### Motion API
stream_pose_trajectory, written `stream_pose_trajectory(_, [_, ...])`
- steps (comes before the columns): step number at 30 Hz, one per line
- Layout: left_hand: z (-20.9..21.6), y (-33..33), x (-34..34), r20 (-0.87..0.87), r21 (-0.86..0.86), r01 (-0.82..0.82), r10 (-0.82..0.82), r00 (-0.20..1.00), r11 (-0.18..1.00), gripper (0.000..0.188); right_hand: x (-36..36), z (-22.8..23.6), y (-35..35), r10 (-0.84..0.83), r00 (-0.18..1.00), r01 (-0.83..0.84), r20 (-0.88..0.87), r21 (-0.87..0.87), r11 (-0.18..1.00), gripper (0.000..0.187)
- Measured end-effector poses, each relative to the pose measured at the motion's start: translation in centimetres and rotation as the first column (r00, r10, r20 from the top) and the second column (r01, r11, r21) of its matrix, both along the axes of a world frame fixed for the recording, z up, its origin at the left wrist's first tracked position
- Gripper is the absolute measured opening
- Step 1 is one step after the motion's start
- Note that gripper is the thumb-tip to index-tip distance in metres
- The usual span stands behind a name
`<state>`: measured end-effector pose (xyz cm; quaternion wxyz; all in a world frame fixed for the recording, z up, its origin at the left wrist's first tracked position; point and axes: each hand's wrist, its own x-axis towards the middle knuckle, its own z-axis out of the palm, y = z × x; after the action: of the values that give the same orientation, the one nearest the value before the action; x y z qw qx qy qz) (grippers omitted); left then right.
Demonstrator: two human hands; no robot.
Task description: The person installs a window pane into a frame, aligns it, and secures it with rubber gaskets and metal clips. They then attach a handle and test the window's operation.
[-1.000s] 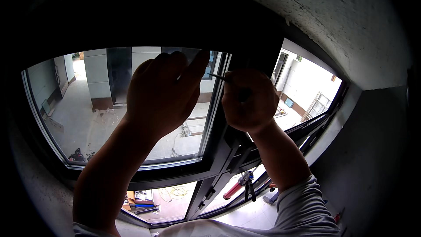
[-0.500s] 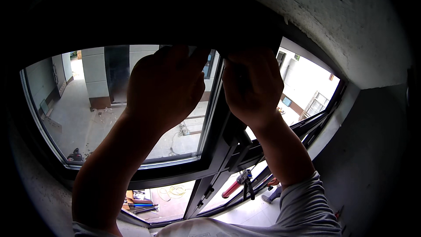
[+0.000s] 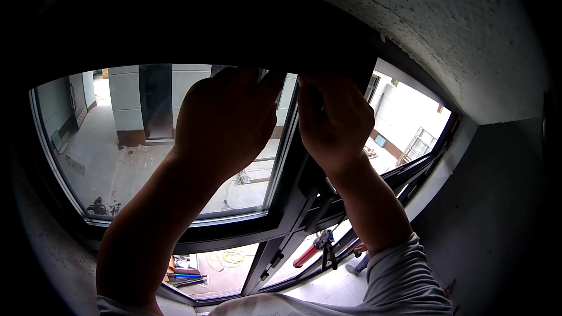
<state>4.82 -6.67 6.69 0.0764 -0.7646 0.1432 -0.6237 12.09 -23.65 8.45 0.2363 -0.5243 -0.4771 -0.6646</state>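
Both my hands are raised to the dark top bar (image 3: pixel 234 29) of a black-framed window. In deep shadow, my left hand (image 3: pixel 225 117) lies before the glass pane (image 3: pixel 146 169), its fingers closed and pressed up against the bar's lower edge. Just right of it, beside the upright frame post (image 3: pixel 290 187), my right hand (image 3: pixel 333 120) has its fingers curled in a pinch at the same bar. Whatever either hand holds is too dark to make out, and the fingertips blend into the frame.
A red-barrelled caulking gun (image 3: pixel 313 250) is low by the lower frame. Outside lie tools in a box (image 3: pixel 186 263) and a coiled yellow hose (image 3: pixel 231 257). A person's leg (image 3: pixel 358 265) shows below my right arm. Rough concrete (image 3: pixel 468 41) borders the window at upper right.
The view has shifted slightly, so the window's top bar sits a little lower. My right hand's fingers have shifted a little; both hands stay up at the bar.
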Motion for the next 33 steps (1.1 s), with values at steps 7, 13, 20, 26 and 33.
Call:
stream_pose_trajectory(7, [0.0, -0.2, -0.1, 0.038, -0.151, 0.130, -0.126, 0.991, 0.980, 0.026, -0.8, -0.9, 0.3, -0.215, 0.974, 0.209, -0.066, -0.082, 0.974, 0.022])
stream_pose_trajectory(13, [-0.1, -2.0, 0.6, 0.177, -0.454, 0.467, -0.437, 0.882, 0.759, 0.011, -1.5, -0.4, -0.2, -0.302, 0.947, 0.281, -0.109, -0.176, 0.943, 0.027])
stream_pose_trajectory(20, [0.9, -4.6, 0.6, 0.258, -0.832, 0.511, -0.666, 0.700, 0.215, 0.015, -2.2, 0.1, -2.3, 0.101, 0.740, -0.220, -0.665, -0.098, 0.971, 0.023])
stream_pose_trajectory(26, [1.0, -3.8, 2.2, 0.146, -0.752, 0.414, -0.483, 0.863, 0.512, 0.014, -4.4, 1.0, -0.2, 0.656, -0.118, -0.545, -0.746, 0.601, 0.585, 0.025])
stream_pose_trajectory(33, [0.6, -3.5, 3.9, 0.170, -0.633, 0.298, -0.247, 0.954, 0.715, 0.013, -4.5, 1.1, 1.7, 0.557, 0.118, -0.372, -0.822, 0.484, 0.792, 0.021])
